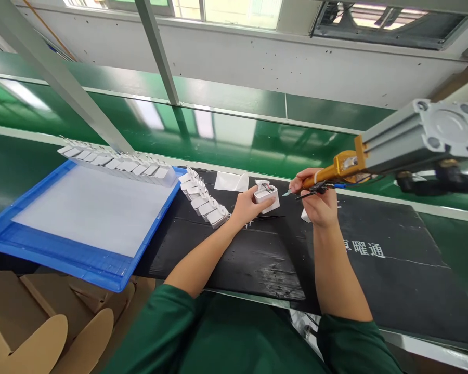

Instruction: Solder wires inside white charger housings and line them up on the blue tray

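Observation:
My left hand (245, 208) grips a small white plastic housing (267, 201) by its sides, just above the black mat. Its top is open, and thin wires show inside. To the right, my right hand (323, 204) is closed around an orange glue gun (322, 176) with a teal nozzle tip. That tip points left, a short gap away from the housing. A thin black pointed part shows by the right fingers; what it is I cannot tell. Left of my left hand, a slanted row of similar white housings (203, 198) lies on the mat.
A large metal air cylinder (398, 140) joins the glue gun at the upper right. At left, a blue tray (119, 278) holds a white sheet and another row of white units (117, 163). A white packet (231, 182) lies behind my left hand. Cardboard boxes (35, 317) stand below the tray.

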Action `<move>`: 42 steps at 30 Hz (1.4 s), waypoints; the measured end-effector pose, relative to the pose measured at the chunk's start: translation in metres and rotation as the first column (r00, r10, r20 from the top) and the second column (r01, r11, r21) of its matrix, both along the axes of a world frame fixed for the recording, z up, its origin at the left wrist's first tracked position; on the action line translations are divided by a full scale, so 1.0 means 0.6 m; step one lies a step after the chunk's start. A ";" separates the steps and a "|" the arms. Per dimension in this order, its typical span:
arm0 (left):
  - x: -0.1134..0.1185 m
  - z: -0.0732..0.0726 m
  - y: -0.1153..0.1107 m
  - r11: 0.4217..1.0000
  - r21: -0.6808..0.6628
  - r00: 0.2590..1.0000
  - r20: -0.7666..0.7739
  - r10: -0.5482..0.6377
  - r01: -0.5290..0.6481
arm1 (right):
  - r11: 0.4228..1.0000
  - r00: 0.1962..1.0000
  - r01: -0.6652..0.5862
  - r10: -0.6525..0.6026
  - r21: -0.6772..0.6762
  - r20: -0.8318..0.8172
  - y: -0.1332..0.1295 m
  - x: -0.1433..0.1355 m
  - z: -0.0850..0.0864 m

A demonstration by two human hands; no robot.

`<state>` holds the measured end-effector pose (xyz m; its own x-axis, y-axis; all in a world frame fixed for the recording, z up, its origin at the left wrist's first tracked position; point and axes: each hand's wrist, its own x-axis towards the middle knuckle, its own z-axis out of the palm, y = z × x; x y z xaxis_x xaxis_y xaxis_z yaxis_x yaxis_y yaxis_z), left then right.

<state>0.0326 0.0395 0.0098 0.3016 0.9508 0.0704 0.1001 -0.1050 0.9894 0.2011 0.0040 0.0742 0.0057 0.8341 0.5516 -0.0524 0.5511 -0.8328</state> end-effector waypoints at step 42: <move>0.004 -0.024 0.035 0.983 0.119 0.972 -0.207 -0.110 0.137 | 0.993 0.993 0.106 -0.102 -0.054 0.066 0.010 0.017 0.000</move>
